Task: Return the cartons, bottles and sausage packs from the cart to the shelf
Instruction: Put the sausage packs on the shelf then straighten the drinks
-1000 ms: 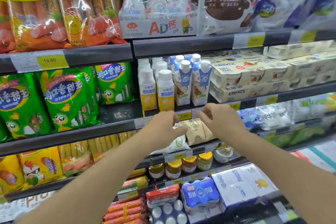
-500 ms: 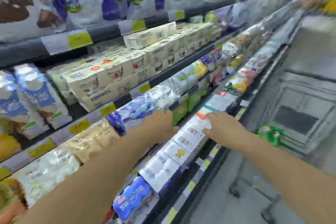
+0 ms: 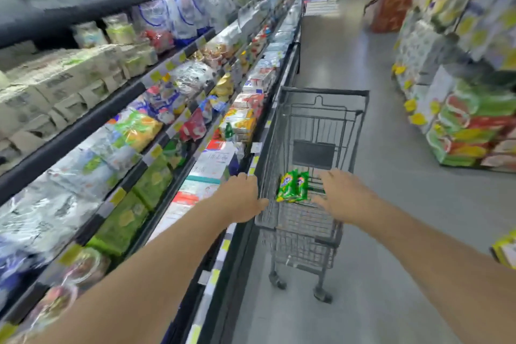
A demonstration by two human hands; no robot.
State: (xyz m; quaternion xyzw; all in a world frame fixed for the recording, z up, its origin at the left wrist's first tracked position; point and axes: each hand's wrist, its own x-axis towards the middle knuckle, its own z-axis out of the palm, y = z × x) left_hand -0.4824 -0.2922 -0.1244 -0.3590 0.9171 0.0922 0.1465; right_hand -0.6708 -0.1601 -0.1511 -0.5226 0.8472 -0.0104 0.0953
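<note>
A grey wire shopping cart (image 3: 321, 109) stands in the aisle beside the chilled shelf (image 3: 111, 109). Green sausage packs (image 3: 293, 186) lie in its upper basket near the handle end. My left hand (image 3: 241, 197) hovers at the cart's near-left rim, fingers apart and holding nothing. My right hand (image 3: 342, 195) reaches over the basket just right of the green packs, fingers spread, empty. Whether either hand touches the cart is unclear. The cart's deeper basket looks bare apart from a dark panel.
The shelf on the left runs away down the aisle, packed with cartons, bags and boxed dairy. Stacked goods (image 3: 472, 126) line the right side. Grey floor (image 3: 391, 232) lies open between them, and a red display (image 3: 391, 5) stands far ahead.
My view has swung right from the shelf with bottles and sausage packs to the aisle and cart. Both empty hands moved from the shelf edge to the cart's near end.
</note>
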